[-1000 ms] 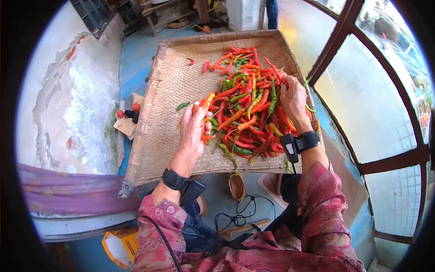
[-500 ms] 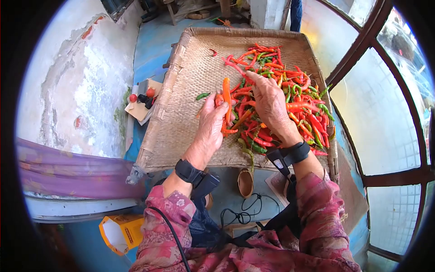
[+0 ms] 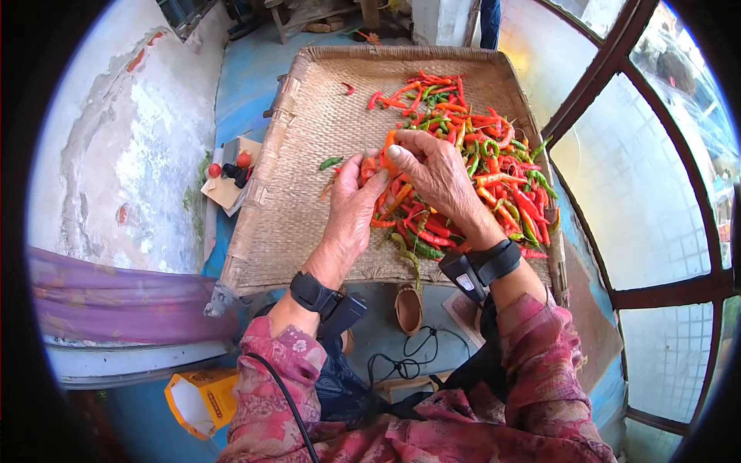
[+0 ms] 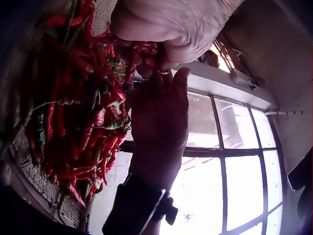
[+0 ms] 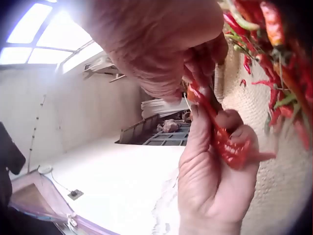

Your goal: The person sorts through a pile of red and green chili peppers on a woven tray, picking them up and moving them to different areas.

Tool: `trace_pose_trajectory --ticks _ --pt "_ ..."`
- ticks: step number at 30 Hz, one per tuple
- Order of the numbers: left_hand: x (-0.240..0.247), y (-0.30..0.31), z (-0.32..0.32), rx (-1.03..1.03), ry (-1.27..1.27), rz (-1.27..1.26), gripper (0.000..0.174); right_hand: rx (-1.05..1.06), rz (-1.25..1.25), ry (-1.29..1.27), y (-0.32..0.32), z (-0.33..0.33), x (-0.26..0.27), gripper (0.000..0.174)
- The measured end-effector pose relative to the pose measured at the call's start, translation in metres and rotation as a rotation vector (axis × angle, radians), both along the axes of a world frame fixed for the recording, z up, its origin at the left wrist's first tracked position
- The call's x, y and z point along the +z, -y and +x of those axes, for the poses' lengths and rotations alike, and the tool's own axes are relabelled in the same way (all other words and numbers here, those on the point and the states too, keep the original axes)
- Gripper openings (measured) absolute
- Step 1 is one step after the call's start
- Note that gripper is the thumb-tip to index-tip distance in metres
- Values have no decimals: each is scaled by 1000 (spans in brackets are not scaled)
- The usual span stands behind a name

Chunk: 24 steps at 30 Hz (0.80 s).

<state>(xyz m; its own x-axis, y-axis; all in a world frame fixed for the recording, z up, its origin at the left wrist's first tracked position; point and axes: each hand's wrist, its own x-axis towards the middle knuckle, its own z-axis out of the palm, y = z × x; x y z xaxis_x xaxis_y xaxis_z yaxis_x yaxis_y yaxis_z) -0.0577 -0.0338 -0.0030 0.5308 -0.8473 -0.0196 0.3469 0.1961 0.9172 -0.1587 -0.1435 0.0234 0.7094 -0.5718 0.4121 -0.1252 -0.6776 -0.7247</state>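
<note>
Several red and orange chili peppers [image 5: 232, 152] lie in the grip of my left hand [image 3: 351, 208], over the middle of the woven tray [image 3: 282, 201]. My right hand [image 3: 440, 174] has come up against the left, its thumb and fingers curled at the top of an orange chili [image 3: 390, 143]. In the right wrist view the right fingers [image 5: 210, 54] meet the upper end of the held bunch; their tips are partly hidden. A heap of red, green and orange chili peppers [image 3: 525, 201] spreads beneath and to the right of both hands.
A single green chili [image 3: 330, 163] and a small red one [image 3: 349, 89] lie apart on the tray's left half. Left of the tray are two red round items [image 3: 245, 159] on cardboard. A framed window [image 3: 641, 193] stands close on the right; a black cable [image 3: 401, 363] lies below.
My right hand moved left from the heap, carrying a red chili, and now meets my left hand at the bunch. The left hand kept its grip on the chilies.
</note>
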Motion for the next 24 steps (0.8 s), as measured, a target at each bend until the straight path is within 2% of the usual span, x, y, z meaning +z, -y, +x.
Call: trace_pose_trajectory --ticks 2,3,5,6,7,9,10,11,14,16,17,19,20,22,23,24 --pt "-2 3 -2 -16 105 -34 37 -32 313 154 -3 4 -13 42" --pt "-3 3 -3 -21 101 -30 37 -38 317 150 -4 4 -15 42" --pt "-5 -1 -2 -126 184 82 39 10 534 257 -6 2 -17 41" --pt "-2 -4 -2 -180 172 91 37 25 670 387 -6 6 -16 39" --pt "-4 -4 -2 -181 168 95 37 -36 664 444 -4 0 -13 36" --pt "-5 -4 1 -26 151 148 38 -129 497 491 16 -1 -13 33" --pt "-7 -4 4 25 124 134 35 -196 500 474 21 -5 -12 28" --pt "-9 -3 8 26 125 133 35 -224 376 384 28 -10 -8 33" --pt "-11 -4 18 85 -59 117 28 -172 358 309 30 -6 -15 42" --pt "-8 -5 17 75 -87 93 30 61 194 286 28 2 -30 44" --pt "-6 -5 17 66 -116 70 32 -5 64 150 18 0 -23 36" --pt "0 -5 14 39 -111 75 31 52 -33 87 7 1 -20 30" --pt "2 -4 13 10 -106 79 31 51 -33 85 0 1 -16 30" --pt "-1 -3 12 -17 -99 71 30 266 384 62 -12 0 -8 20" --pt "-2 -3 12 -43 -90 62 30 265 383 60 -15 -1 -8 20" --pt "-2 -3 12 -44 -92 61 30 172 280 59 -17 -2 -9 15"
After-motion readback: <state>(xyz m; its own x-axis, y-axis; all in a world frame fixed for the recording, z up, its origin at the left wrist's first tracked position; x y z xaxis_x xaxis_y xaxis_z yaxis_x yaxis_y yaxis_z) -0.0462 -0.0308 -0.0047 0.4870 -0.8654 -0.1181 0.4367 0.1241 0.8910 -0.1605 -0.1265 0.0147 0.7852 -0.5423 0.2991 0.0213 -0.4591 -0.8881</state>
